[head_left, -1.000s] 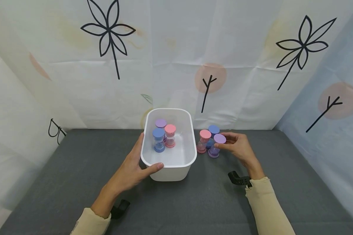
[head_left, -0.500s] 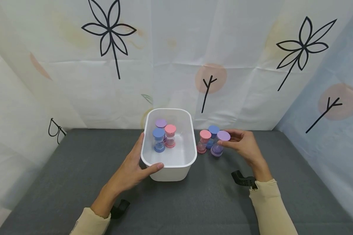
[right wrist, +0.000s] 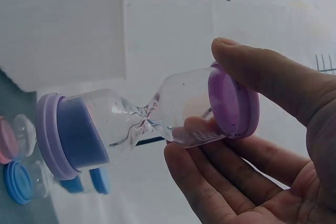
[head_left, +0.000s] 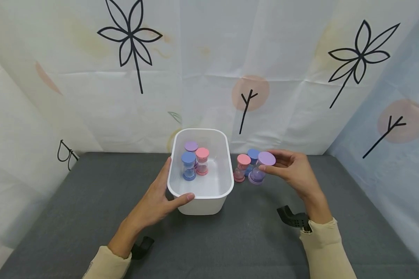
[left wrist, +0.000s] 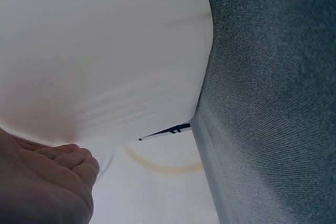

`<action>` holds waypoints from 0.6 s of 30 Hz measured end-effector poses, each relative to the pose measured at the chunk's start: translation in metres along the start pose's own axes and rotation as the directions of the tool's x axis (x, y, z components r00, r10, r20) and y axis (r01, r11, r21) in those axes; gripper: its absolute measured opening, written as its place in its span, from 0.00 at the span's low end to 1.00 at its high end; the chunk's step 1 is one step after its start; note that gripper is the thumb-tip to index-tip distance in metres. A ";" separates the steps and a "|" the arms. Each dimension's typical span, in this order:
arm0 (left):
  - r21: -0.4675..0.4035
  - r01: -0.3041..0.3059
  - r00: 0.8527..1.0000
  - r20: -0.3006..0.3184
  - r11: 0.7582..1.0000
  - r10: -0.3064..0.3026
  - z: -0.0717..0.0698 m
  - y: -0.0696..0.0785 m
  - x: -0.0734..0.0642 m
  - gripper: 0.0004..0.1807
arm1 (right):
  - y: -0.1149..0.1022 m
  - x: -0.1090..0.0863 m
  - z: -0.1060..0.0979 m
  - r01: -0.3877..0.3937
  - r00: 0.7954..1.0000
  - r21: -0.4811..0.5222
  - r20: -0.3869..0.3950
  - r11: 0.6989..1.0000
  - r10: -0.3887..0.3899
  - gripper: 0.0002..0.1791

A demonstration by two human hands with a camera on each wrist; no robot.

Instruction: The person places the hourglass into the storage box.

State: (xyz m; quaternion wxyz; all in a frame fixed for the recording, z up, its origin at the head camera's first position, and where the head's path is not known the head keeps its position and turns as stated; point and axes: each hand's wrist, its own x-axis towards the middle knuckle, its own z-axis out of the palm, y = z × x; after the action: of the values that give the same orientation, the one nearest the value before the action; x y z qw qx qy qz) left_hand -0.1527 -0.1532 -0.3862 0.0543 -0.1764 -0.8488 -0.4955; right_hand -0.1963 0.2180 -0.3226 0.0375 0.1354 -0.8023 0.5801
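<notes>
- Left hand (head_left: 155,201) grips a white, rounded plastic tub (head_left: 200,206); the left-wrist view cuts that hand off.
- Right hand (head_left: 296,173) pinches a purple-capped, clear-bodied hourglass (right wrist: 147,119), tilted, right of the tub, partly hiding a blue-capped hourglass (head_left: 253,155).

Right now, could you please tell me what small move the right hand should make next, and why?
I would probably lift the purple hourglass over the rim of the white bin: the right hand already grips its upper end, the left hand holds the bin, and there is room beside the pink hourglass inside.
</notes>
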 end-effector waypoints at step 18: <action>-0.002 -0.014 1.000 0.004 1.000 0.014 0.000 -0.001 0.000 0.65 | -0.045 -0.015 0.010 0.128 0.989 0.196 0.052 0.972 -0.140 0.26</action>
State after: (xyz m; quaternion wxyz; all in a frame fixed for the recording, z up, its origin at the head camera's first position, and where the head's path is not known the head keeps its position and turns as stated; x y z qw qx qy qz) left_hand -0.1533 -0.1530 -0.3868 0.0559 -0.1832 -0.8472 -0.4955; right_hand -0.1688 0.1978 -0.2879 0.0369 0.2112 -0.7324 0.6463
